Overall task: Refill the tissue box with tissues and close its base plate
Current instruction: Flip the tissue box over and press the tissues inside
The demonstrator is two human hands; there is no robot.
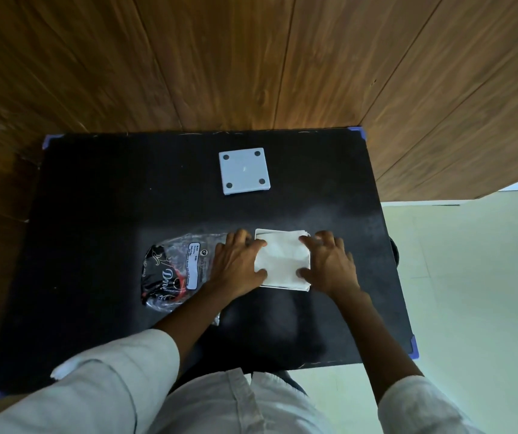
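Both hands on tissue stack in open box, near-centre of dark table.

Left hand (pixel 238 265) & right hand (pixel 329 264) sit on opp. sides of the white tissues (pixel 282 260), fingers spread and pressing flat on the stack, not clenched round anything. Tissues lie in the tissue box (pixel 259 232), only its thin white rim showing at far & near edges; box sits a bit right of centre on the black table (pixel 95 198). Base plate (pixel 244 171) lies apart at the far side, flat, 4 dark round pads up, touching nothing. Crumpled clear/black wrapper (pixel 170 270) just left of box, partly under left wrist. Pale sleeves at near edge.
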